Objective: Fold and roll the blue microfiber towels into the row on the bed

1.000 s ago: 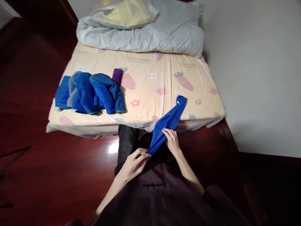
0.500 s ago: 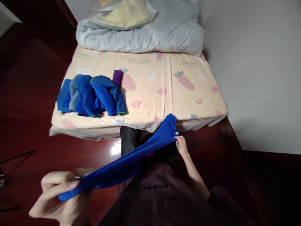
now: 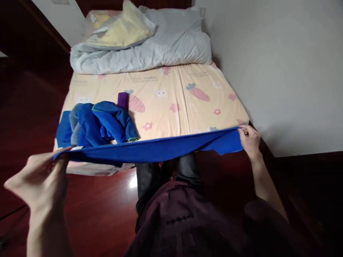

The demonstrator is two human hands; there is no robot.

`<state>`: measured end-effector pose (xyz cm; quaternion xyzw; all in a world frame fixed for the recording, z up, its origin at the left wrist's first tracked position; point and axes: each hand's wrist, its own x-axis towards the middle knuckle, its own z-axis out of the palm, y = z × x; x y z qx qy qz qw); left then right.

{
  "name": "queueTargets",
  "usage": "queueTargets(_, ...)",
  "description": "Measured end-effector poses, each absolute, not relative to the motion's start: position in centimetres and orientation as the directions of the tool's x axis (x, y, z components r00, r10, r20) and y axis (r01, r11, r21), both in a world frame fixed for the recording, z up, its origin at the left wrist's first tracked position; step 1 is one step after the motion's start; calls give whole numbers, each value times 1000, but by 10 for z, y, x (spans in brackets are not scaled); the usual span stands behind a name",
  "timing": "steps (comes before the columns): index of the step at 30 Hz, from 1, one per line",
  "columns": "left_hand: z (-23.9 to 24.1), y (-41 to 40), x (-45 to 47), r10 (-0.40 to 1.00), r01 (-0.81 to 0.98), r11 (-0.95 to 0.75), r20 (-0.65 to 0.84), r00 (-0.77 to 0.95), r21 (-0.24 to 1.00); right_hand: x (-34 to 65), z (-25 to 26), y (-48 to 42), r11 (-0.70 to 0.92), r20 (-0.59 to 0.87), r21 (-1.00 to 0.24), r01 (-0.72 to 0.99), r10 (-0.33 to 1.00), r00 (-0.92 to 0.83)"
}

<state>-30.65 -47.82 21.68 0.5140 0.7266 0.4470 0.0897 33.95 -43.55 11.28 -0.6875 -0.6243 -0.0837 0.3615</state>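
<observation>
A long blue towel (image 3: 155,148) is stretched between my hands, level with the front edge of the bed. My left hand (image 3: 44,175) pinches its left end, the fingers closed and slightly blurred. At the far end, my right hand (image 3: 249,138) grips the other corner between thumb and fingers. The cloth hangs as a narrow band from a straight upper edge. Behind its left half, several blue and grey rolled cloths (image 3: 112,119) lie in a heap on the bed, with a small purple folded cloth (image 3: 122,101) touching their back.
The bed (image 3: 171,121) has a cream sheet with carrots and rabbits. A grey-white quilt (image 3: 171,46) lies bunched at its far end, with a bag of yellow material (image 3: 125,30) on top. A white wall (image 3: 281,78) borders the right side; dark red floor (image 3: 107,207) lies below.
My right hand has moved outward to the right and up, and my left hand has risen. The blue towel went from slanting to nearly level and is stretched wider. The view has shifted.
</observation>
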Motion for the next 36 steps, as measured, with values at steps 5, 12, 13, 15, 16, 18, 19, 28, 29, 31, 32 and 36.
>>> queueTargets(5,197,-406,-309,830,579,82,266,-491,811,369,178,-412,202,491,-327,923,871,-17)
queueTargets(12,199,-409,-299,850,441,-7,238,-469,897,387,188,-424,159,424,-265,951,905,-33)
queueTargets(13,200,-413,-298,853,442,9,224,-472,897,390,185,-428,122,417,-265,957,909,-1)
queueTargets(15,203,-423,-294,861,477,68,191,-472,876,394,183,-433,69,392,-279,958,919,48)
queueTargets(16,205,-428,-293,866,502,102,171,-470,859,396,183,-436,58,372,-289,956,927,56)
queueTargets(18,210,-433,-291,877,541,165,129,-463,824,401,186,-438,58,324,-307,950,945,47)
queueTargets(19,211,-433,-291,879,550,190,108,-464,814,404,189,-438,64,303,-312,948,952,35)
queueTargets(28,177,-357,-299,904,427,347,-176,-391,835,440,201,-359,-4,207,-223,975,977,51)
queueTargets(29,171,-341,-297,920,428,345,-212,-329,835,441,200,-343,-32,191,-216,976,979,74)
queueTargets(31,164,-307,-289,938,422,334,-252,-239,843,440,197,-308,-84,152,-208,975,981,117)
queueTargets(32,162,-289,-282,941,417,327,-251,-227,848,437,195,-291,-103,135,-207,973,982,133)
queueTargets(36,164,-215,-258,953,376,233,-132,-274,897,426,194,-229,-149,144,-291,945,970,197)
